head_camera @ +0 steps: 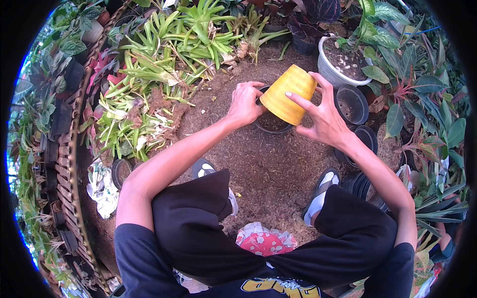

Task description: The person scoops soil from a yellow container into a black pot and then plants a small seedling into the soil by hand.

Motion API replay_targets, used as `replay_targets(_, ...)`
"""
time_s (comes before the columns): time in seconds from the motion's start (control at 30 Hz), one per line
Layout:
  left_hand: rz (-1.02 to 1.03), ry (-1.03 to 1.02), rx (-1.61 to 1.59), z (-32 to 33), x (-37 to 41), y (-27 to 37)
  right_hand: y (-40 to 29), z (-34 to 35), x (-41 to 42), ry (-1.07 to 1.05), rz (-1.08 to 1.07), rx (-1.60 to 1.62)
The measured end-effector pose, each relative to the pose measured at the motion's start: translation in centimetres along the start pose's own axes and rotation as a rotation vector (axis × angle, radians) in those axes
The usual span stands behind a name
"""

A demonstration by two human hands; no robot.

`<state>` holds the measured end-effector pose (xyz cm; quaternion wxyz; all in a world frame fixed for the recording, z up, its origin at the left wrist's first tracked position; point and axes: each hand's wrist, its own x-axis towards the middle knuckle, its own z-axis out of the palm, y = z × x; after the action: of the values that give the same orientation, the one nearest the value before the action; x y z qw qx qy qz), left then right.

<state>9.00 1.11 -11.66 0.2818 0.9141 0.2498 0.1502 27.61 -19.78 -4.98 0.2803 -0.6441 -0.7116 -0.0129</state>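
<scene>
A yellow plastic plant pot [288,93] is tilted, its narrow base up and its wide rim down, above a black plastic pot [274,123] that stands on the soil. My right hand [322,111] grips the yellow pot from the right, fingers spread over its side and near its base. At its left is my left hand [248,102], with bent fingers by the rims of both pots; which of them the fingertips touch is hard to tell. The inside of the yellow pot is hidden.
Uprooted green plants [167,59] lie heaped at the upper left. Black pots [351,104] and a white pot [343,67] with soil stand along the right. A crumpled white bag [102,190] lies at left. At the far right edge, part of another person [445,238] shows.
</scene>
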Motion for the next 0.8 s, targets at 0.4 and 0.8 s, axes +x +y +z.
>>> replay_targets(0.4, -0.091, -0.113, -0.014, -1.1, 0.1, 0.9, 3.7, 0.1, -0.4, 0.345, 0.412, 0.051)
replay_targets(0.8, -0.072, -0.059, -0.254, -1.0, 0.0, 0.5, 10.6, 8.3, -7.2, -0.209, 0.624, -0.047)
